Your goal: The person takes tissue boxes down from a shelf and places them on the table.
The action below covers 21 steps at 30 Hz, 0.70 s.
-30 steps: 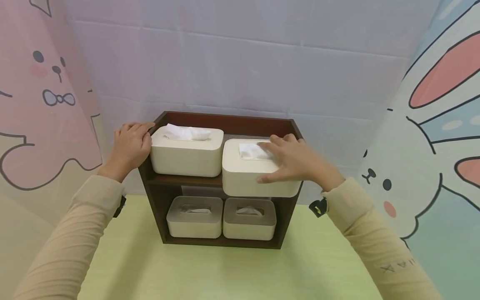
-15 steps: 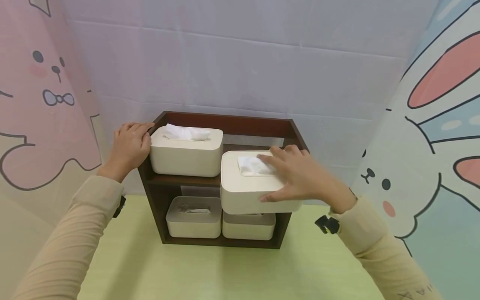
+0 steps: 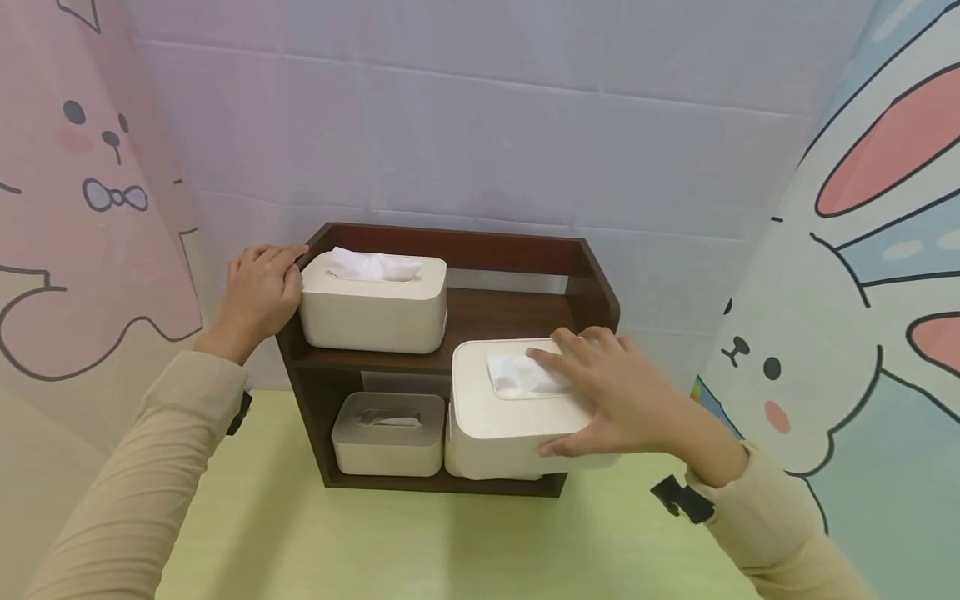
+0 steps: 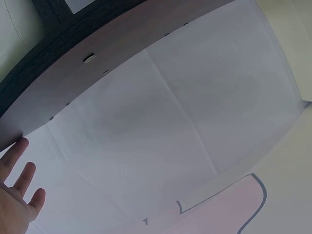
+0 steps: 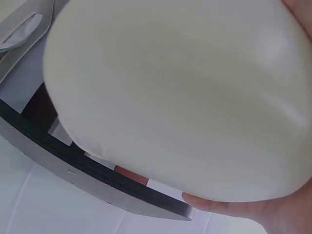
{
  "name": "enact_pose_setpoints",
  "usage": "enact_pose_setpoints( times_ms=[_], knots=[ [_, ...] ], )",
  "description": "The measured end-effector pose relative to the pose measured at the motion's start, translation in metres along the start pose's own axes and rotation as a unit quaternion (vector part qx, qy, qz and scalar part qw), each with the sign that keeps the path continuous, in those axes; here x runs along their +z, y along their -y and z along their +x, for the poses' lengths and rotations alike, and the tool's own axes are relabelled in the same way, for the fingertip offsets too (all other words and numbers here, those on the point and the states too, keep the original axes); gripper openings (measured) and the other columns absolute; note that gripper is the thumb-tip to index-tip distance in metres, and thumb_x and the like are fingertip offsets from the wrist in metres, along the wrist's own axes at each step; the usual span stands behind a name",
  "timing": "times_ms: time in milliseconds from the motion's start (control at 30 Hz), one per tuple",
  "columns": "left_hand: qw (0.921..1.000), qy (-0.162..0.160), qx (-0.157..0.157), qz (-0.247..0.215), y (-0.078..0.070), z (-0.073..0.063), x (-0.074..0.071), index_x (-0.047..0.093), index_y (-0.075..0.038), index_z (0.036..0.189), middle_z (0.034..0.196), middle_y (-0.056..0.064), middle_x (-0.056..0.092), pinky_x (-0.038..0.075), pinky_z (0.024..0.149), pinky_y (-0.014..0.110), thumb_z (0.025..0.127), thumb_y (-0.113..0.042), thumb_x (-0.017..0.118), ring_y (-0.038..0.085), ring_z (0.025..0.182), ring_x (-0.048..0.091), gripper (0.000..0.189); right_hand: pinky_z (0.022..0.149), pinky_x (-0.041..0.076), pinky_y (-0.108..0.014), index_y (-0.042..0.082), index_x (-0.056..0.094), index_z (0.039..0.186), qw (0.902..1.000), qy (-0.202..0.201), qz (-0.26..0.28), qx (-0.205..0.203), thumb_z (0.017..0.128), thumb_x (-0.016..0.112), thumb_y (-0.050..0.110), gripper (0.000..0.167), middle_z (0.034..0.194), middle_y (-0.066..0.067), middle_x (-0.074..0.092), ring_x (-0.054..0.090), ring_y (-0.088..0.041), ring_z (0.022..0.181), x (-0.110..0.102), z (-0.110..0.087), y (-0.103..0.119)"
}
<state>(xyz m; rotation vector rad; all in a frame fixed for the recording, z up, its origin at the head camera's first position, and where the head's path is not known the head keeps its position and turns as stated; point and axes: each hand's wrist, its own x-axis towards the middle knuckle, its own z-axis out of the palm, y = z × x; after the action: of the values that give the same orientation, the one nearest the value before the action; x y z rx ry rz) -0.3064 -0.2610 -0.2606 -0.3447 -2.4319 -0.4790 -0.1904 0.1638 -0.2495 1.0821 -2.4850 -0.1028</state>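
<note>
My right hand (image 3: 611, 392) grips a cream tissue box (image 3: 491, 450) from its right side, thumb on the front face and fingers over the far top edge. White tissue (image 3: 517, 377) shows in its slot. That box is held in front of the shelf (image 3: 498, 321) and overlaps the lower right tissue box, hiding most of it. In the right wrist view, the held box's smooth wall (image 5: 170, 97) fills most of the picture. My left hand (image 3: 262, 287) rests against the shelf's upper left side, and in the left wrist view its fingers (image 4: 25, 176) are extended by the side panel (image 4: 92, 58).
A second tissue box (image 3: 373, 321) sits at the left of the upper tier. Another, with a greyish top (image 3: 387, 454), stands in the lower left. The shelf stands on a pale green surface (image 3: 375, 546) before a fabric backdrop (image 3: 480, 142), with rabbit-print cloth (image 3: 795, 400) at right.
My right hand has brought its tissue box off the upper tier, forward and down, baring the upper right of the shelf. My left hand has stayed put.
</note>
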Motion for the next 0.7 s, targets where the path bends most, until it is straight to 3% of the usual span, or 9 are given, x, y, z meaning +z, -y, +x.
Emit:
enact_pose_setpoints(
  times_ms=[267,700],
  knots=[
    [1.0,-0.003,0.0,0.0,-0.001,0.0,-0.001,0.054,-0.004,0.125,0.127,0.021,0.052,0.024,0.093,0.058,0.094,-0.017,0.028,0.042,0.117,0.038,0.042,0.082,0.041,-0.054,0.026,0.04,0.137,0.9997,0.017,0.01,0.013,0.062,0.053,0.08,0.094,0.132,-0.008,0.044,0.044,-0.034,0.112,0.007,-0.028,0.009],
    [1.0,-0.003,0.001,0.006,-0.002,-0.001,0.0,0.054,-0.004,0.125,0.127,0.021,0.053,0.025,0.093,0.058,0.093,-0.016,0.028,0.042,0.117,0.039,0.042,0.077,0.042,-0.048,0.026,0.047,0.132,0.9993,0.022,0.018,0.024,0.058,0.054,0.082,0.093,0.126,-0.007,0.051,0.047,-0.03,0.106,0.054,-0.074,0.011]
  ],
)
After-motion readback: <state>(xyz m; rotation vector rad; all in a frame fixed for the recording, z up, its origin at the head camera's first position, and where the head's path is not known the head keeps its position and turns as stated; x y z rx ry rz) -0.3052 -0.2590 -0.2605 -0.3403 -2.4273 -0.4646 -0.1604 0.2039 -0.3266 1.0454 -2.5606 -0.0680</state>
